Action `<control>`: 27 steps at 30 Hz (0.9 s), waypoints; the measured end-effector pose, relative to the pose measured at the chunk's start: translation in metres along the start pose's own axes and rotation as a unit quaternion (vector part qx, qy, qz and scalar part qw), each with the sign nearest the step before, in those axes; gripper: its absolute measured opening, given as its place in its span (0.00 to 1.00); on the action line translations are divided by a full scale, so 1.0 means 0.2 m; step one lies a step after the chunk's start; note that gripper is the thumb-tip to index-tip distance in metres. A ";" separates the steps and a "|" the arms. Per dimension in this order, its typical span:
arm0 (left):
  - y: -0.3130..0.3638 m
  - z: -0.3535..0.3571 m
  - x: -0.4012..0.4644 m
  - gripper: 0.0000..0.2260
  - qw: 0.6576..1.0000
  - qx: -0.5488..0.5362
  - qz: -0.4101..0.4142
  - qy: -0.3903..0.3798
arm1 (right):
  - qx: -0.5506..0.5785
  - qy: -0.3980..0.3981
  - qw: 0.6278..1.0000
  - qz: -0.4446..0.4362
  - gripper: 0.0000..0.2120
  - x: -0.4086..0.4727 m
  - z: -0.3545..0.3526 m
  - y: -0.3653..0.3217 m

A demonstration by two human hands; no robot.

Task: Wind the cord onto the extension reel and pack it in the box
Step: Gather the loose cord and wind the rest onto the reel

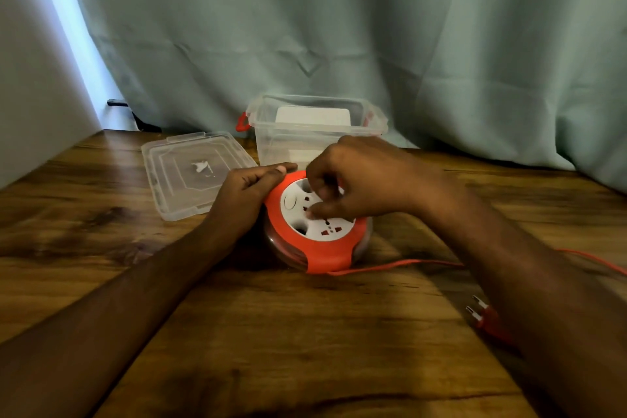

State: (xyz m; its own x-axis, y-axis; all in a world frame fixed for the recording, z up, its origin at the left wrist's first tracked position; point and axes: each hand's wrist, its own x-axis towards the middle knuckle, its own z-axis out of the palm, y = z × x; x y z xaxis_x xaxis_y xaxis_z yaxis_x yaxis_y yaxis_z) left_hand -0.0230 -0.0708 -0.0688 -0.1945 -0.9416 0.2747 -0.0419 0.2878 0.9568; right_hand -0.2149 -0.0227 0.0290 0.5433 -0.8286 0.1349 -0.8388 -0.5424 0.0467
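Head view, looking down at a wooden table (237, 332): the extension reel (317, 231) sits at the middle of the frame, lying flat with its white socket face turned up and tilted slightly toward the lower left, so its winding axis runs roughly vertical. The orange rim wraps round the white face, and a clear lower body shows orange coils inside. The left hand (247, 190) grips the reel's upper-left rim, fingers curled over the edge with the thumb laid along the top. The right hand (356, 180) comes in from the right and rests on the white face, fingers bent and their tips pressed into it; whether they pinch a knob there I cannot tell. The cord (400, 265) leaves the reel at its lower edge and runs right, passing behind the right forearm. Its plug (485, 317) lies at lower right, 2 pins pointing upper left. Just behind the reel stands the clear box (298, 139), open, with red latches. Its lid (190, 173) lies flat at left.
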 end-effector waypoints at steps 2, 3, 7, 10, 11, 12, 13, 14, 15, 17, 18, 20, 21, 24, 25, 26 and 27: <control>0.00 0.00 0.00 0.10 1.000 0.002 -0.001 -0.001 | 0.039 -0.010 0.999 0.004 0.13 -0.01 -0.04 0.04; 0.00 0.00 0.00 0.10 1.000 0.006 -0.001 -0.005 | 0.049 -0.022 0.999 0.007 0.19 -0.02 -0.05 0.06; 0.00 0.00 0.00 0.12 1.000 0.006 -0.004 -0.021 | 0.064 -0.062 0.996 0.008 0.27 -0.02 -0.02 0.06; -0.01 0.00 0.00 0.12 1.000 0.014 -0.002 -0.019 | 0.065 -0.068 0.996 0.005 0.29 -0.01 -0.01 0.06; -0.01 -0.01 0.00 0.12 1.000 0.012 -0.002 -0.018 | 0.068 -0.069 0.995 0.007 0.30 -0.01 -0.01 0.07; -0.01 0.00 0.00 0.12 1.000 0.009 -0.003 -0.018 | 0.073 -0.071 0.995 0.009 0.32 -0.01 -0.01 0.07; 0.00 0.00 0.00 0.12 1.000 0.006 -0.005 -0.019 | 0.079 -0.073 0.994 0.010 0.33 -0.01 0.00 0.07; 0.00 0.00 0.00 0.11 1.000 0.003 -0.007 -0.021 | 0.085 -0.074 0.994 0.011 0.35 -0.01 0.00 0.07; 0.00 0.00 0.00 0.11 1.000 -0.001 -0.009 -0.023 | 0.087 -0.075 0.993 0.011 0.36 -0.01 0.00 0.07; 0.00 0.01 0.00 0.12 1.000 -0.006 -0.013 -0.026 | 0.085 -0.076 0.993 0.010 0.38 -0.01 0.00 0.06; 0.00 0.01 0.00 0.12 1.000 -0.006 -0.014 -0.027 | 0.083 -0.074 0.994 0.009 0.39 -0.01 0.00 0.06; 0.00 0.01 0.00 0.11 1.000 -0.007 -0.014 -0.024 | 0.081 -0.068 0.994 0.008 0.40 -0.01 0.00 0.05; 0.00 0.01 0.00 0.11 1.000 -0.008 -0.016 -0.023 | 0.080 -0.066 0.995 0.009 0.41 -0.02 -0.01 0.05; 0.00 0.01 0.01 0.11 1.000 -0.005 -0.018 -0.024 | 0.092 -0.065 0.994 0.015 0.41 -0.02 -0.01 0.05; 0.00 0.01 0.01 0.11 1.000 -0.004 -0.018 -0.025 | 0.098 -0.065 0.993 0.016 0.41 -0.02 -0.01 0.05; 0.00 0.00 0.01 0.12 0.999 -0.005 -0.019 -0.027 | 0.104 -0.066 0.992 0.015 0.41 -0.02 -0.01 0.05; 0.00 0.00 0.00 0.12 0.999 -0.006 -0.020 -0.030 | 0.110 -0.068 0.992 0.014 0.41 -0.02 -0.01 0.05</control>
State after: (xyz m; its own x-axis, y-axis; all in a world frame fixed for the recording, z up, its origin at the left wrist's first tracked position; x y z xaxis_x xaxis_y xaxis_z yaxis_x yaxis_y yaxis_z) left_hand -0.0238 -0.0711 -0.0685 -0.2519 -0.9400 0.2301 -0.0385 0.2473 0.9682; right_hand -0.2261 -0.0239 0.0304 0.5319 -0.8468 -0.0026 -0.8342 -0.5234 -0.1735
